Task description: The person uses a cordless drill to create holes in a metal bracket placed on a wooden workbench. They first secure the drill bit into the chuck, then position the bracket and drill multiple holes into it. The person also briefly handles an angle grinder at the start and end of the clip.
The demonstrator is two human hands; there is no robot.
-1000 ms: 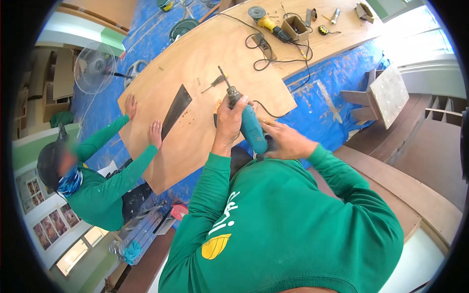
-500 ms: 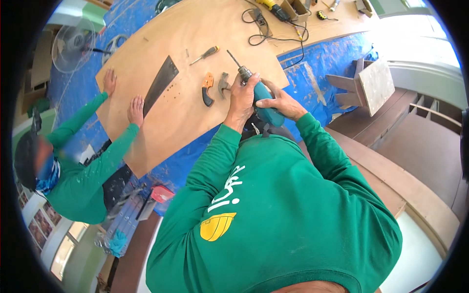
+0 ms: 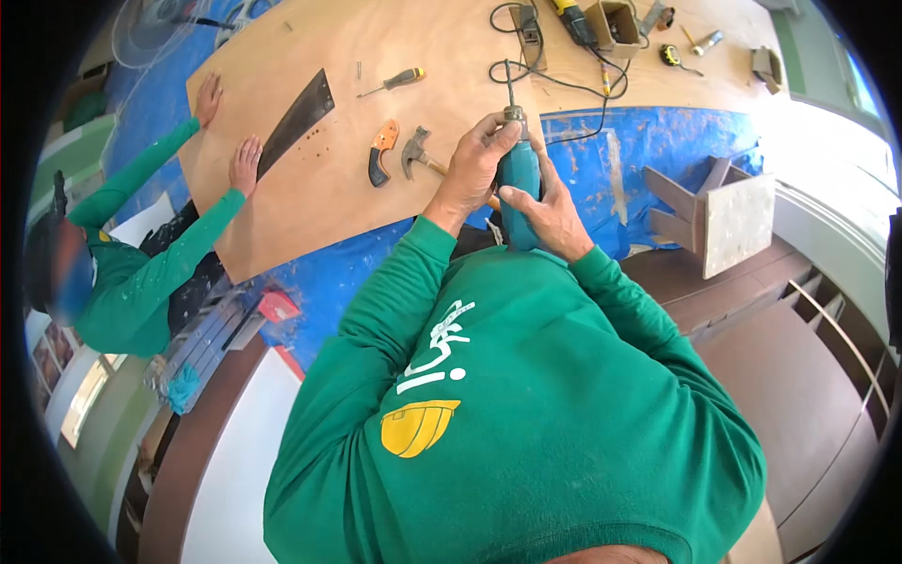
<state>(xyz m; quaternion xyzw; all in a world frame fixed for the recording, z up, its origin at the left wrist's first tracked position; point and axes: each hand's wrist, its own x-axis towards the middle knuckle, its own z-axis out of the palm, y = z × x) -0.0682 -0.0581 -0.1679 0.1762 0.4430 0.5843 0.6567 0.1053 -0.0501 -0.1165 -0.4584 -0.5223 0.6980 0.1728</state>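
Note:
A teal power drill [image 3: 520,174] is held in front of my body, its long bit pointing away from me. My left hand [image 3: 476,167] grips it near the dark chuck [image 3: 513,113], fingers closed. Around the drill's body is my right hand [image 3: 556,212], with the thumb laid across it. Left of the drill, on the plywood sheet [image 3: 282,56], lie a claw hammer [image 3: 416,150], its handle partly behind my left hand, and an orange-and-black handle [image 3: 381,153]. A screwdriver [image 3: 396,82] and a dark tapered blade [image 3: 299,122] lie farther off.
A co-worker's hands [image 3: 245,165] rest on the plywood at left. A yellow-and-black corded power tool [image 3: 575,23], an open cardboard box [image 3: 615,26] and a tape measure [image 3: 670,55] lie at the far right. Blue sheeting [image 3: 658,141] covers the floor; a small wooden stool [image 3: 738,226] lies tipped over.
My view has shifted rightward. The drill has turned so its bit, which leaned left, now points nearly straight ahead. Both my hands remain on it. The hammer's handle shows more.

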